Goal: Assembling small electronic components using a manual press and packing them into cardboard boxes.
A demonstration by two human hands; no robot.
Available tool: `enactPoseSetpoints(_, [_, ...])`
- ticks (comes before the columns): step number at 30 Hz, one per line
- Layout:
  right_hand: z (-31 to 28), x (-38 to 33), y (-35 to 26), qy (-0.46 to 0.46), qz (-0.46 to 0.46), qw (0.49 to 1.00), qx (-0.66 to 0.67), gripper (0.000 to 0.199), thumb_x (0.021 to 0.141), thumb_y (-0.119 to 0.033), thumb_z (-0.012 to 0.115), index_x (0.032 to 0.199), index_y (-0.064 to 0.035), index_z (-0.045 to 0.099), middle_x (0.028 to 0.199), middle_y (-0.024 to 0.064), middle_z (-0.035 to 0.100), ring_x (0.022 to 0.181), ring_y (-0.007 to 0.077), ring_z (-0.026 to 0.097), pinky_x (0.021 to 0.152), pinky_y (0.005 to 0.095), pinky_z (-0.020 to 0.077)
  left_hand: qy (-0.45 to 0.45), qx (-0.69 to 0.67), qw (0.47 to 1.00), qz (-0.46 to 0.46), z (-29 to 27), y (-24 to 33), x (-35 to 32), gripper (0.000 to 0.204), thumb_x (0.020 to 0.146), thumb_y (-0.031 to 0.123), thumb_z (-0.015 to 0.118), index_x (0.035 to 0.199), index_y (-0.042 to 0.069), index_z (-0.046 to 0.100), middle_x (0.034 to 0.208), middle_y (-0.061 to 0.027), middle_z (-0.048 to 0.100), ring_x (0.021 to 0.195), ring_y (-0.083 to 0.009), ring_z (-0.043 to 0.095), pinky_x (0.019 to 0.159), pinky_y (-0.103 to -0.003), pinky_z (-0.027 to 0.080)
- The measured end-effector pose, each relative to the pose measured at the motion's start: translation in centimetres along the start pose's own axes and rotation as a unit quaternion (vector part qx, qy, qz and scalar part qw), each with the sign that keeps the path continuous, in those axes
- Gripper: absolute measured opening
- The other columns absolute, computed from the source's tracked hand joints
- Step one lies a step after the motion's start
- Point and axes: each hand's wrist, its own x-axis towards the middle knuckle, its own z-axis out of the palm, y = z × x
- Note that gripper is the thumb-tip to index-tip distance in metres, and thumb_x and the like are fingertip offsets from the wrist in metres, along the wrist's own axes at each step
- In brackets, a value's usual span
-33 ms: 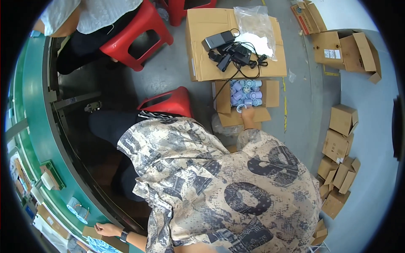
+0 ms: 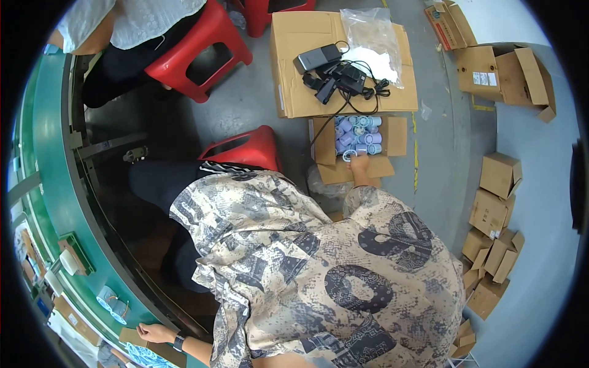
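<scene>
My right hand (image 2: 359,163) reaches to the near edge of an open cardboard box (image 2: 392,136), its fingers closed on a pale blue plastic part with a ring-shaped end (image 2: 348,156). Lilac and light blue cylindrical plastic parts (image 2: 358,132) lie jumbled inside that box. At the lower left my left hand (image 2: 157,333), with a dark watch on the wrist, is by the edge of another cardboard box (image 2: 130,335). Its fingers are curled, and what they hold, if anything, is hidden. More light blue parts (image 2: 147,356) show in this second box.
A large carton (image 2: 288,98) bears a power adapter with tangled black cables (image 2: 343,80) and a clear bag. Red stools (image 2: 230,43) and a seated person (image 2: 153,27) are at the upper left. A green conveyor (image 2: 61,184) carries clear blue cups (image 2: 113,305). Cartons (image 2: 491,211) line the right wall.
My right hand has shifted slightly up toward the parts in the box, the ring-ended part moving with it. My left hand stays in place.
</scene>
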Motion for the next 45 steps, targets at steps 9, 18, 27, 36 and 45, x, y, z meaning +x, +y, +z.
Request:
enactPoseSetpoints(9, [-3.7,10.9,8.9,-0.101,0.175,0.928,0.313,0.017,0.089,-0.011,0.058,0.103,-0.0021,0.059,0.083,0.0154,0.066,0.064,0.0301,0.069,0.050,0.0390,0.0573,0.004,0.025,0.999,0.020,-0.9,-1.2,-1.9,0.035,0.099,0.026,0.051,0.112,-0.005,0.058,0.110,-0.0261,0.058,0.096,-0.0393,0.057,0.088,-0.049,0.046])
enactPoseSetpoints(18, [1.0,0.4,1.1,0.069,-0.243,0.937,-0.242,0.026,0.087,-0.031,0.062,0.098,-0.0088,0.069,0.084,0.0111,0.070,0.070,0.0270,0.066,0.065,0.0401,0.0545,0.051,0.030,0.993,0.103,1.0,-0.1,-0.3,0.048,0.103,0.034,0.039,0.095,0.001,0.073,0.095,-0.0144,0.073,0.089,-0.0311,0.067,0.082,-0.043,0.051])
enactPoseSetpoints(27, [-2.5,-23.1,-28.2,-0.167,-0.688,0.701,-0.090,0.015,0.094,-0.007,0.049,0.098,0.0010,0.061,0.079,0.0136,0.060,0.070,0.0253,0.056,0.066,0.0343,0.0474,0.099,-0.131,0.985,-0.057,1.0,5.3,-2.7,0.019,0.095,0.015,0.054,0.089,-0.001,0.062,0.082,-0.0149,0.064,0.077,-0.0251,0.062,0.072,-0.036,0.049])
enactPoseSetpoints(36, [8.8,-66.8,-31.6,-0.597,-0.774,0.149,0.148,0.010,0.087,0.006,0.054,0.094,0.0027,0.061,0.079,0.0073,0.058,0.064,0.0123,0.053,0.057,0.0233,0.0427,0.180,-0.140,0.970,-0.087,-3.3,5.1,-4.5,0.012,0.088,0.011,0.062,0.084,0.000,0.062,0.077,-0.0138,0.061,0.073,-0.0272,0.059,0.066,-0.035,0.047])
enactPoseSetpoints(45, [13.2,-92.6,-25.1,-0.613,-0.787,-0.056,0.031,0.031,0.079,0.001,0.064,0.109,-0.0025,0.062,0.096,0.0181,0.061,0.086,0.0318,0.061,0.078,0.0361,0.0501,0.335,-0.108,0.926,-0.137,-13.0,-2.8,6.5,0.013,0.088,0.012,0.062,0.092,0.000,0.065,0.080,-0.0114,0.067,0.073,-0.0192,0.063,0.069,-0.033,0.049])
